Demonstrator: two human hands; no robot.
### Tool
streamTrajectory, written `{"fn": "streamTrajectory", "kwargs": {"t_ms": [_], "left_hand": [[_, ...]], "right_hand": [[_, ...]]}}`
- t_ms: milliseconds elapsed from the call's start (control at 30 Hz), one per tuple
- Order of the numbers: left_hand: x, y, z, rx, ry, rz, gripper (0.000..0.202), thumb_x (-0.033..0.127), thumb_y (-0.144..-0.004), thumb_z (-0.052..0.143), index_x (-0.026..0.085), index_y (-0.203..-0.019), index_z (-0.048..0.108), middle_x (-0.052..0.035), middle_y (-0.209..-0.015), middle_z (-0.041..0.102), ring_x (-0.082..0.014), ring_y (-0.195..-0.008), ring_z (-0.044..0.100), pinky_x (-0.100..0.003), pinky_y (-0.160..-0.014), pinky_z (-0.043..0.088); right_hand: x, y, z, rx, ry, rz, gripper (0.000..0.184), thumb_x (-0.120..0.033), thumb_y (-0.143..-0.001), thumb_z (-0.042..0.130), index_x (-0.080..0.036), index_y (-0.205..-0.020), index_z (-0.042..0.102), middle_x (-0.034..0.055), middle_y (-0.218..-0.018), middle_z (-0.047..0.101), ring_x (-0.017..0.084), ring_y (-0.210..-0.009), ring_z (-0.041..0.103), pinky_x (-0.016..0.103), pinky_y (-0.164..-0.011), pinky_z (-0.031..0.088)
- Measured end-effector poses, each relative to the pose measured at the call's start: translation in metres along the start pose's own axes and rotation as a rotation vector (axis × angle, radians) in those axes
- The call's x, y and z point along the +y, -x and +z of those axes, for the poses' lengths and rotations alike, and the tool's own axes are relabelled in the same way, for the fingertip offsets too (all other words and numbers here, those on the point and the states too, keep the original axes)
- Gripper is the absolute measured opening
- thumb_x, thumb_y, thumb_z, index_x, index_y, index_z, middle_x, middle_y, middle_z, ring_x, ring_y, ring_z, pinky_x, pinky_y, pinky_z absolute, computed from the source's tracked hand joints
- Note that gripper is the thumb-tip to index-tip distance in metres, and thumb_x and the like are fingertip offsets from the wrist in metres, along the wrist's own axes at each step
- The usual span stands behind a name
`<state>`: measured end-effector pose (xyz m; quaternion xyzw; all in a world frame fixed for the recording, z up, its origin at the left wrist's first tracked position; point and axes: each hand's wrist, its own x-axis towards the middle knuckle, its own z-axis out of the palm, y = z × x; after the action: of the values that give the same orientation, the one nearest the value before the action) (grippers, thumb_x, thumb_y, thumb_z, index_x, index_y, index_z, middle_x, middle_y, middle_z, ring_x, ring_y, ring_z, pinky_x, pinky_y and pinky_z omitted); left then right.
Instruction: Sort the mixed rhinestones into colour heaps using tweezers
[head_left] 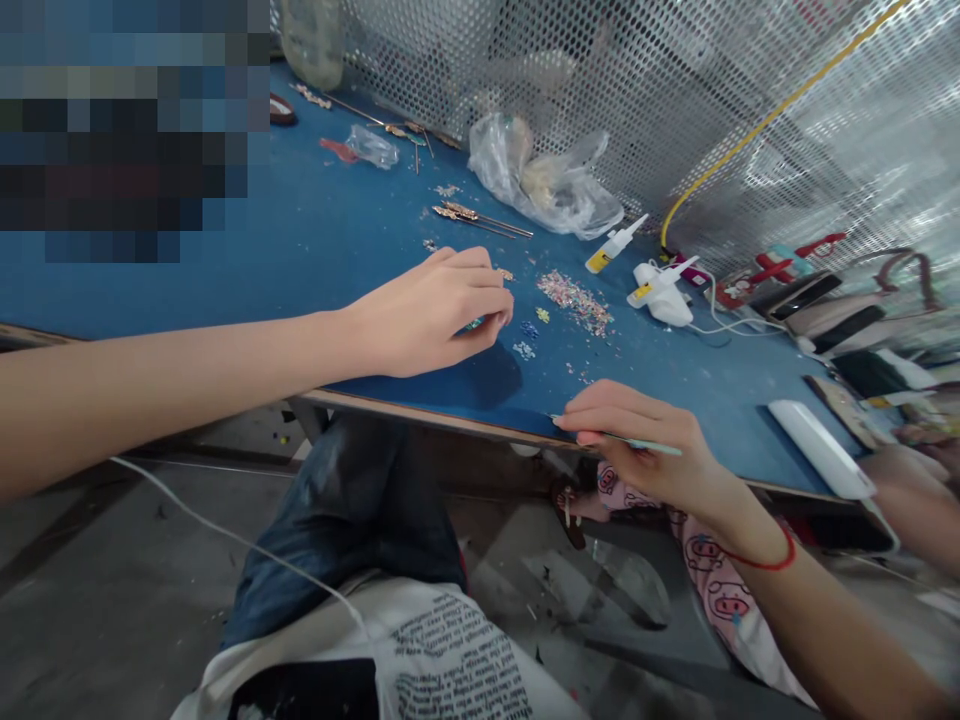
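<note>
My left hand [442,312] hovers over the blue tabletop with its fingers curled to a pinch; a small teal bit shows in the gap by the thumb, but what it holds is mostly hidden. Near the table's front edge, my right hand [645,440] grips a thin mint-green stick [652,446], its tip poking out past the fingertips. Between the hands lie a heap of multicoloured rhinestones [576,302] and smaller clusters: yellow beads [542,315], blue beads [529,329] and pale beads [523,350]. Behind my left hand rest gold decorated hairpins [480,218].
Glue bottles [616,244] stand and lie at the back beside a white charger-like device [663,296]. A clear plastic bag [540,180] leans on the perforated metal panel [600,90]. On the right are a long white case [819,448] and another person's arm [919,505].
</note>
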<state>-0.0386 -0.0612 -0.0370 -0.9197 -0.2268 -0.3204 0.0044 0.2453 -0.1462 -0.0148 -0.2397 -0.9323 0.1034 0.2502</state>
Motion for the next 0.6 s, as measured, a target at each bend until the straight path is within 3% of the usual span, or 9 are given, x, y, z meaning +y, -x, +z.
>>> {"fn": "streamTrajectory", "kwargs": {"t_ms": [200, 433, 600], "left_hand": [[0.0, 0.0, -0.001, -0.002, 0.001, 0.003, 0.028, 0.02, -0.102, 0.045, 0.017, -0.097, 0.072, -0.0089, -0.096, 0.073, -0.0251, -0.102, 0.06, -0.041, -0.092, 0.048], [0.0, 0.001, 0.001, 0.014, 0.004, 0.009, 0.027, 0.019, -0.103, 0.045, 0.016, -0.099, 0.071, -0.0096, -0.098, 0.073, -0.0241, -0.102, 0.06, -0.041, -0.094, 0.049], [-0.001, 0.001, 0.0, 0.011, -0.001, 0.012, 0.027, 0.019, -0.103, 0.044, 0.016, -0.099, 0.071, -0.0092, -0.099, 0.073, -0.0241, -0.102, 0.06, -0.041, -0.094, 0.049]], "right_hand": [[0.0, 0.0, 0.003, 0.013, 0.041, -0.055, 0.024, -0.007, -0.097, 0.06, -0.021, -0.112, 0.072, 0.0064, -0.088, 0.076, 0.019, -0.081, 0.07, 0.033, -0.075, 0.06], [0.002, 0.015, 0.003, 0.064, 0.063, 0.022, 0.023, -0.024, -0.104, 0.057, -0.021, -0.119, 0.073, 0.0097, -0.095, 0.077, 0.021, -0.088, 0.073, 0.033, -0.077, 0.062], [0.005, 0.016, -0.001, 0.012, 0.036, -0.032, 0.024, -0.022, -0.103, 0.057, -0.022, -0.122, 0.072, 0.009, -0.096, 0.078, 0.021, -0.089, 0.073, 0.035, -0.079, 0.062]]}}
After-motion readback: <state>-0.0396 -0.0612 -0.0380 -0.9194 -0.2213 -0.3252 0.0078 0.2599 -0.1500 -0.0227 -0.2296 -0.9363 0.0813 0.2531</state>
